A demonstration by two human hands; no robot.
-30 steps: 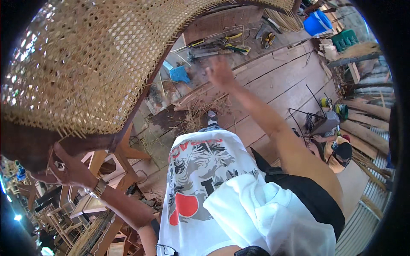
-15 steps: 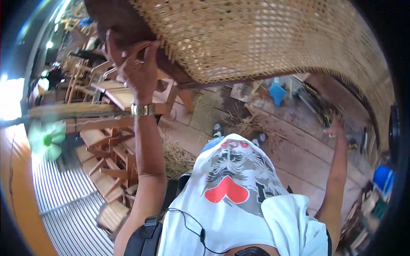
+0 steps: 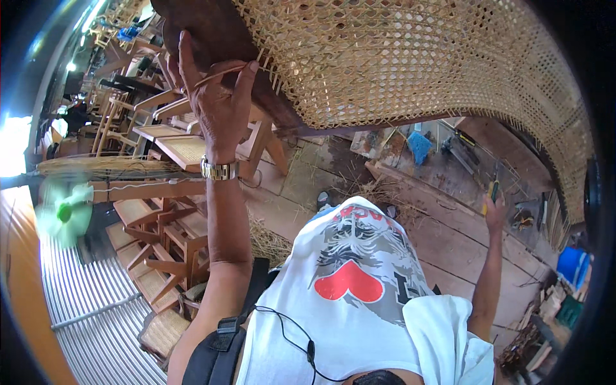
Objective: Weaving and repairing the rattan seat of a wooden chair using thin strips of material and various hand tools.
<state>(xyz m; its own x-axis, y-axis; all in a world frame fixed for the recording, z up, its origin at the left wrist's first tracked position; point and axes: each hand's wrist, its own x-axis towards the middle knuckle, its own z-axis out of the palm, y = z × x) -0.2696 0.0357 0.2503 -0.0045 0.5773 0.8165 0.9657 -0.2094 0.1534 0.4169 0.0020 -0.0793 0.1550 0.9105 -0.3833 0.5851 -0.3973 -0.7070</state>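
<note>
A large dark wooden frame [image 3: 205, 29] with woven cane mesh [image 3: 385, 64] fills the top of the view, loose cane ends sticking out along the edge. At its left part is my left hand [image 3: 221, 106], one finger stretched along the wood, the thumb and a bent finger meeting near the cane edge. What they pinch, if anything, is too small to make out. Low on the right, my right hand [image 3: 494, 210] is closed around a screwdriver [image 3: 493, 190] with a yellow and dark handle, its thin shaft pointing away from me.
Wooden chairs [image 3: 173, 237] with cane panels crowd the left, near a green fan [image 3: 64, 212] and corrugated metal sheet [image 3: 102, 314]. Tools, a blue cloth-like piece [image 3: 419, 147] and a wooden plank [image 3: 417, 186] lie ahead. Cane scraps litter the floor; a blue container [image 3: 573, 268] stands right.
My right hand, open over the tools before, now grips the screwdriver and has drawn slightly back toward me. My left hand stays at the frame, which appears shifted slightly right.
</note>
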